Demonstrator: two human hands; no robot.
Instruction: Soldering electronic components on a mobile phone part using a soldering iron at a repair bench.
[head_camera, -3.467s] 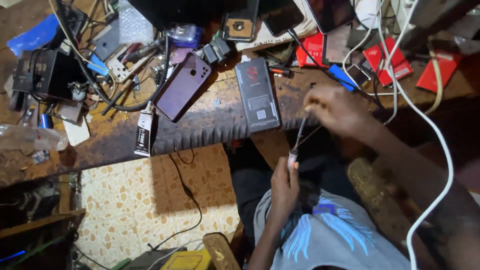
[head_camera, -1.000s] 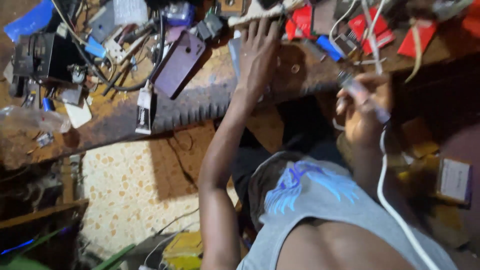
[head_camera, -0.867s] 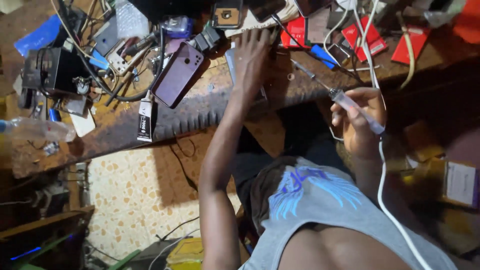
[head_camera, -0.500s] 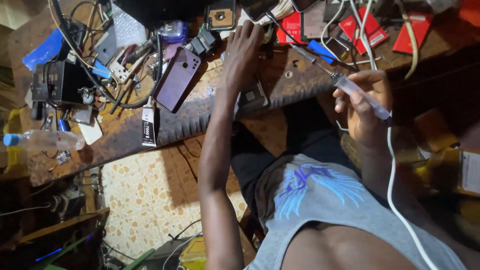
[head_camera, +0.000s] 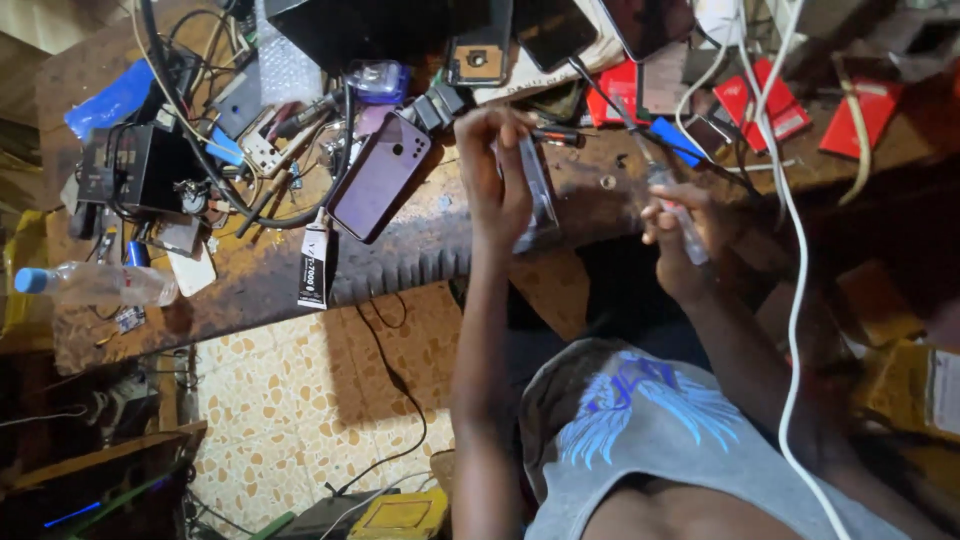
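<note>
The left hand has its fingers clamped on a dark phone, held on edge at the surface rim, right of the purple phone. The right hand, right of the dark phone, has its fingers closed around a slim tool pointing toward the red boxes.

There is 1 view only, taken from a camera on the person's head. It looks steeply down over the chest and both forearms onto the wooden workbench, which runs across the upper frame, tilted down toward the left. The bench edge sits close; the patterned floor lies farther below at lower left. No 2nd view exists to share ground.
</note>
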